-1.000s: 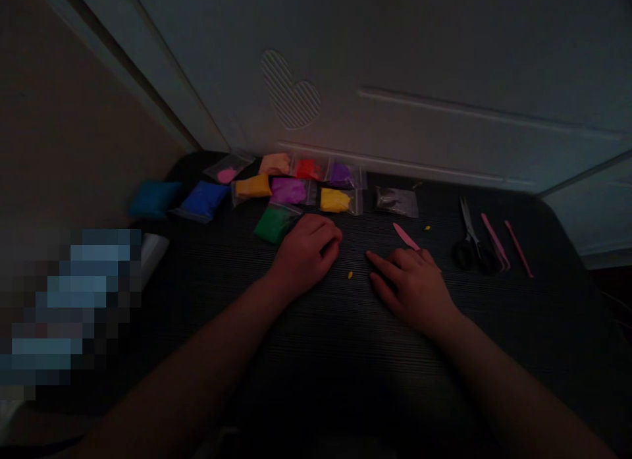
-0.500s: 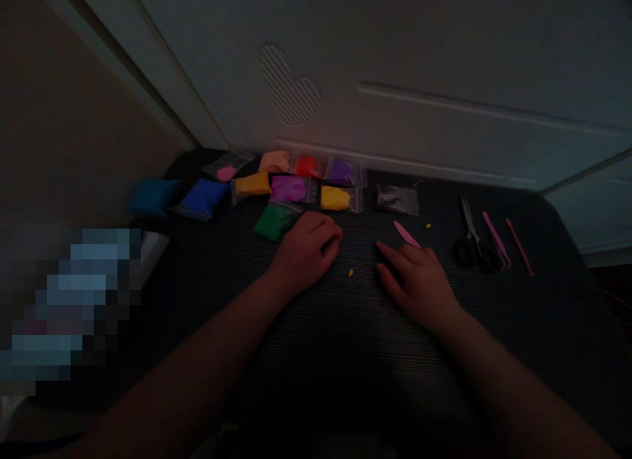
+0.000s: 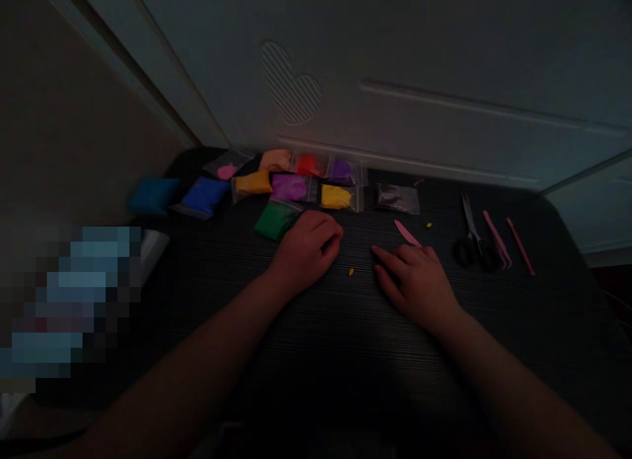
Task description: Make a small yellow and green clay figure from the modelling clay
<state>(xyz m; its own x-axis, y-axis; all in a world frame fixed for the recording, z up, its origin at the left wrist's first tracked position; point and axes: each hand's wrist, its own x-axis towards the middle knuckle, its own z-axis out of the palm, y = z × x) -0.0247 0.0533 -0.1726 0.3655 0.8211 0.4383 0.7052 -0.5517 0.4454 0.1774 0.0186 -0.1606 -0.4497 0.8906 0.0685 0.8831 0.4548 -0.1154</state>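
My left hand (image 3: 309, 251) rests on the dark table with its fingers curled and thumb meeting fingertips. Whatever it may hold is hidden. Just behind it lies a bag of green clay (image 3: 271, 220). My right hand (image 3: 419, 281) is open, index finger and thumb apart and pointing left, with nothing visible between them. Between the hands sits a tiny yellow piece (image 3: 351, 272). A pink plastic clay knife (image 3: 407, 233) lies right behind the right hand's knuckles, and another small yellow bit (image 3: 428, 225) is a little farther right.
Bags of coloured clay line the back, among them yellow (image 3: 336, 197), magenta (image 3: 289, 187), orange (image 3: 253, 182) and blue (image 3: 203, 197). A greyish packet (image 3: 396, 199) lies right of them. Scissors (image 3: 473, 232) and pink tools (image 3: 520, 246) lie at right. A white panel (image 3: 395, 44) rises behind the table.
My right hand's index finger and thumb have shifted slightly left, toward the tiny yellow piece. The left hand keeps its pose.
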